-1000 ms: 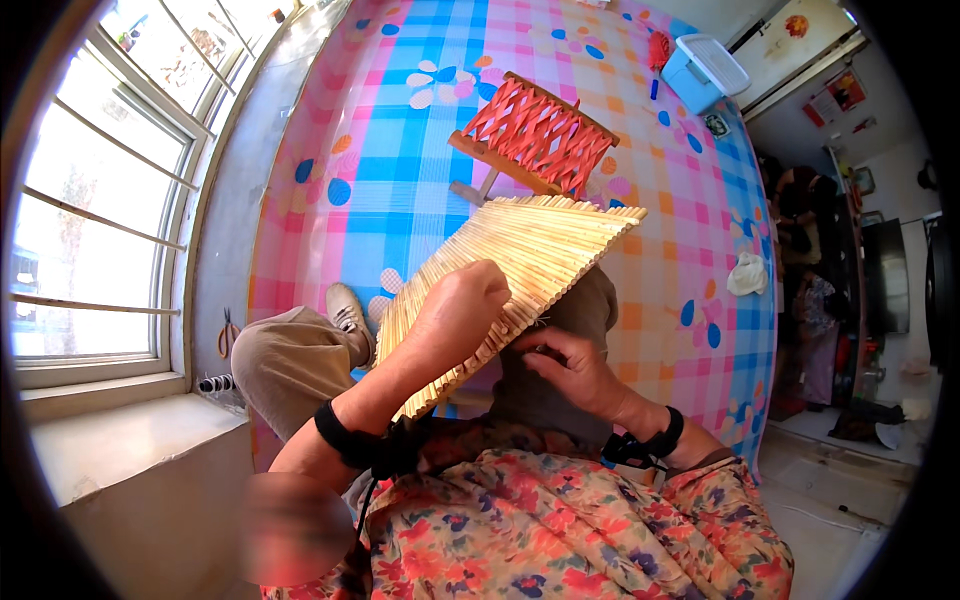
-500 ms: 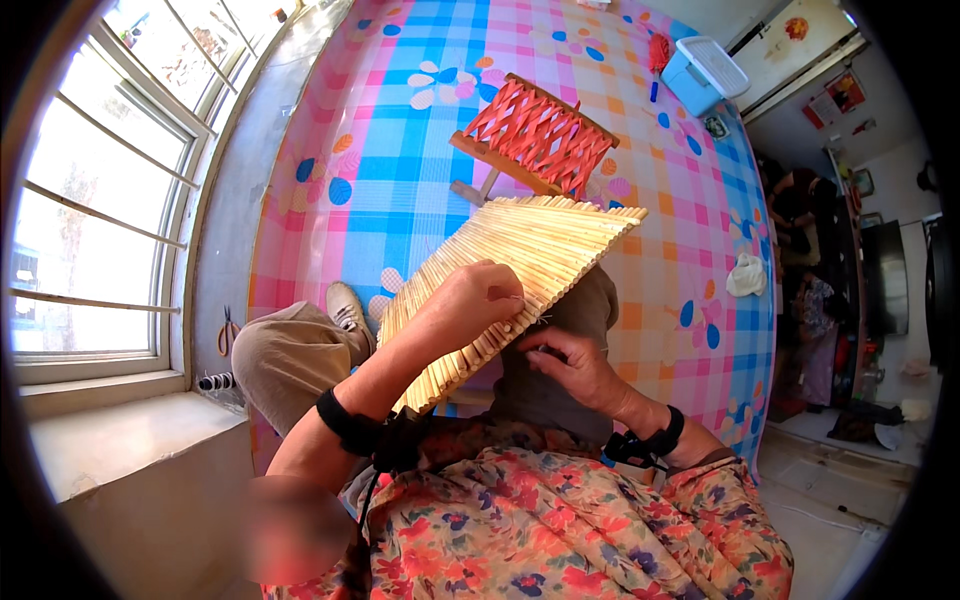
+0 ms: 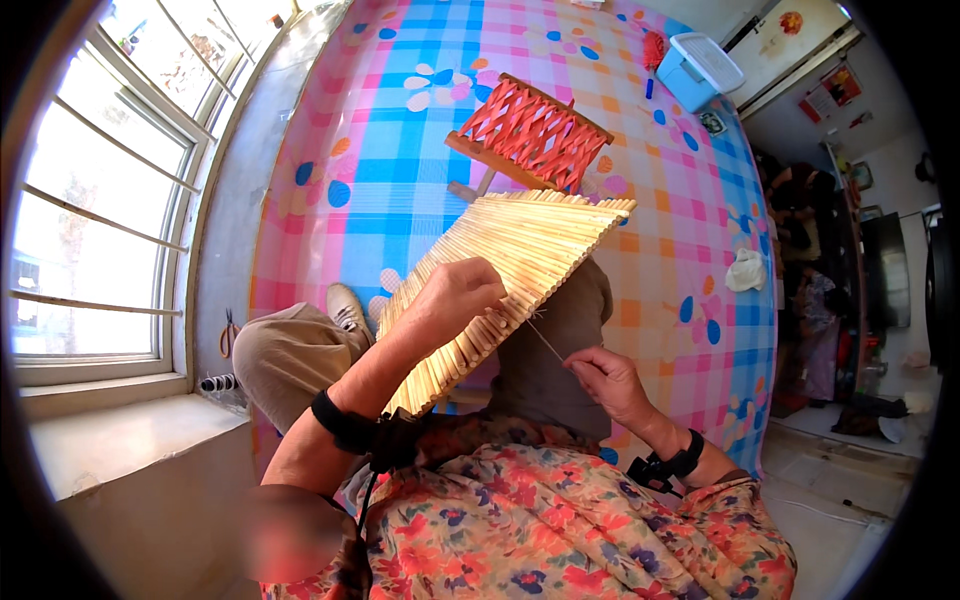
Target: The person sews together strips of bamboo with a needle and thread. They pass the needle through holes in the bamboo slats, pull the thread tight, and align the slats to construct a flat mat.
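Note:
A mat of pale yellow stalks point(image 3: 540, 237), laid side by side, slants across my lap. My left hand point(image 3: 462, 292) is on top of it near the right edge, its fingers curled and pinched together; what they hold, if anything, is hidden. From the mat's edge a thin thread point(image 3: 547, 345) runs down to the right, stretched straight. My right hand point(image 3: 608, 380), off the mat, pinches the thread's other end between thumb and fingers.
Beyond the mat stands a wooden frame laced with red strips point(image 3: 530, 135). A checkered, flowered sheet point(image 3: 400, 200) covers the surface. A blue box point(image 3: 690, 75) with a white lid is at the far right, a crumpled white cloth point(image 3: 745, 270) at the right. Scissors point(image 3: 228, 334) lie near the window.
My right hand has moved from beside the mat's edge down and to the right, and the thread now shows taut. My left hand has shifted slightly up and left.

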`<state>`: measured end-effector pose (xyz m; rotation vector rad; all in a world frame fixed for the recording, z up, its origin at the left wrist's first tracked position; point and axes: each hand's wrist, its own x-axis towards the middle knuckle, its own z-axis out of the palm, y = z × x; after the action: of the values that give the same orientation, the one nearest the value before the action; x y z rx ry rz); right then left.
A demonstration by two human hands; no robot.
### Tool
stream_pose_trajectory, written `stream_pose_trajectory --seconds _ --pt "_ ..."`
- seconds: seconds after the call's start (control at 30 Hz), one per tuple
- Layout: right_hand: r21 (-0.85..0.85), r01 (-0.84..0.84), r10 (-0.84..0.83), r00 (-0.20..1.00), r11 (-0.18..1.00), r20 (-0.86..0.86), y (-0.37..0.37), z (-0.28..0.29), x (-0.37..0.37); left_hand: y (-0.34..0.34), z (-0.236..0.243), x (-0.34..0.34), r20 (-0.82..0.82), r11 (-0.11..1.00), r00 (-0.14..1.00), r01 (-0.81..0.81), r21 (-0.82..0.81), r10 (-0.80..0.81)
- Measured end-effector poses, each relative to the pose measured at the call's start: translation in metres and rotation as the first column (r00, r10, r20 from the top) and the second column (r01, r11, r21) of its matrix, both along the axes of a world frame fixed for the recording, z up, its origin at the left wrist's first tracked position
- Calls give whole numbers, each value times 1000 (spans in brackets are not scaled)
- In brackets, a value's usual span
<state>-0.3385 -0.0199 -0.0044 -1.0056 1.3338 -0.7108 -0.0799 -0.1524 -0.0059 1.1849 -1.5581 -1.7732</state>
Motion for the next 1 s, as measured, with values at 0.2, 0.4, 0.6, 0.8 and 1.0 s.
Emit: stream_pose_trajectory --seconds 0.2,0.4,0.6,0.8,1.0 --pt "-86 -55 41 987 995 -154 -14 10 -3 36 21 1 259 903 966 120 -412 -10" --pt "-357 -313 289 950 880 -120 -30 17 3 61 44 -30 627 723 759 334 -605 174" --pt "-779 -108 313 942 618 117 -62 33 47 51 44 -31 619 741 762 303 -599 190" --pt "-426 168 140 785 889 603 -72 22 71 46 28 -29 591 725 770 264 -637 240" --pt "-392 124 56 907 912 418 -45 25 73 49 25 -29 612 742 760 277 -611 220"
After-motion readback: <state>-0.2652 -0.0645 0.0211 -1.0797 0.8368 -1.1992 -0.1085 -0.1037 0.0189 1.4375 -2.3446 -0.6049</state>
